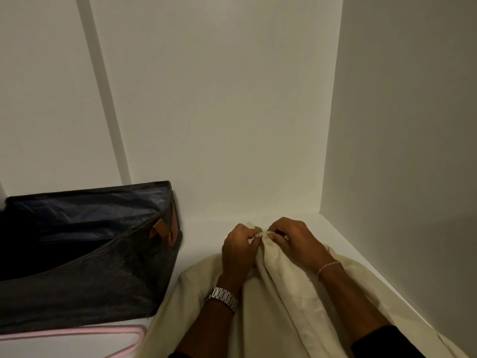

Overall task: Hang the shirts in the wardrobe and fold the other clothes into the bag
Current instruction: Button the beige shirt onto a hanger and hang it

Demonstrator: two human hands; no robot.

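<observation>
A cream shirt (258,313) lies spread on the white shelf inside the wardrobe, collar end pointing away from me. My left hand (238,250) and my right hand (294,241) meet at the collar and each pinches the fabric at the top of the button placket. A small piece of a green hanger (257,228) shows between my fingers at the neck. A dark open bag (85,254) with tan handle tabs stands to the left of the shirt. A pink hanger (77,333) lies in front of the bag.
White wardrobe walls close the space behind (219,112) and on the right (400,125). The shelf's bare surface (206,228) runs between the bag and the shirt. A vertical divider strip (103,86) stands at the back left.
</observation>
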